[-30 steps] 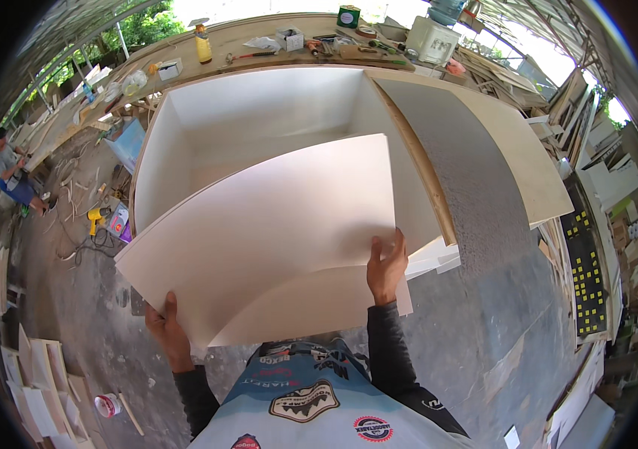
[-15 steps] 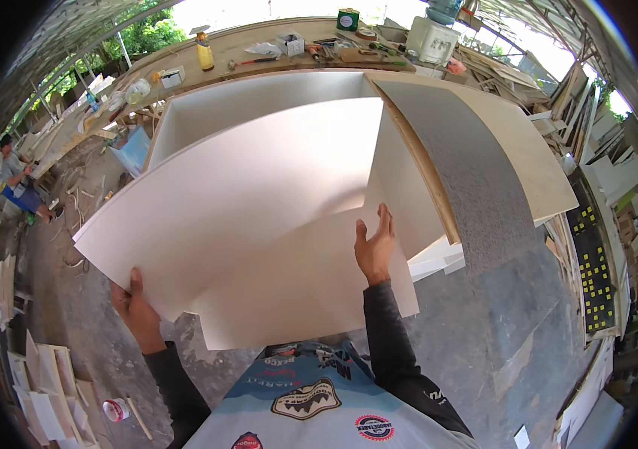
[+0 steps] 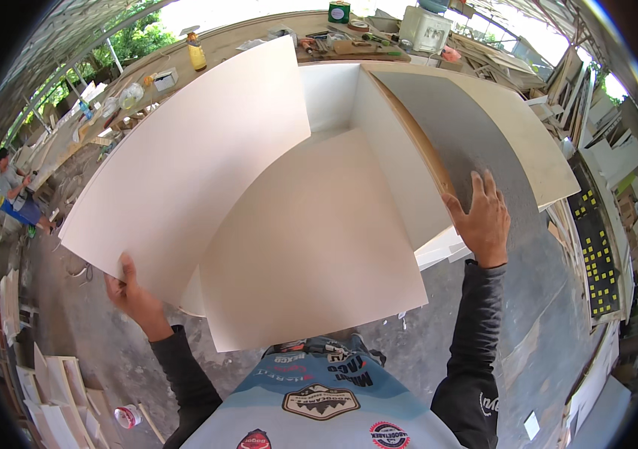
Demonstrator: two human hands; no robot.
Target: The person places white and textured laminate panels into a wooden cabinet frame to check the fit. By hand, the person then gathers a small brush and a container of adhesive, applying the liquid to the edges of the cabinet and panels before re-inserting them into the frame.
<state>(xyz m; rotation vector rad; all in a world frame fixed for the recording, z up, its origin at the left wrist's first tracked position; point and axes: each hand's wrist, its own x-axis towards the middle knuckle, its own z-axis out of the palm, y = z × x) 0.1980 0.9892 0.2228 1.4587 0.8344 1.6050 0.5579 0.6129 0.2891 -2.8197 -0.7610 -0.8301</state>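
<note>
White panel (image 3: 191,142) slants lengthwise up-right; left grip (image 3: 138,299) pinching edge, right grip (image 3: 485,224) splayed, empty.

One wide view looked down from the head, close above the left hand (image 3: 139,305) and right hand (image 3: 486,224).

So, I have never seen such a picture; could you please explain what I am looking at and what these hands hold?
There is no machine, only a person's two bare hands. A fisheye camera on the head looks down at them, so straight edges bend. The left hand grips a tilted white panel by its edge. The right hand is spread over a grey board; whether it touches is unclear. Between them, a second white panel covers part of an open box. On the workbench beyond stand a yellow bottle and a green tin.
</note>
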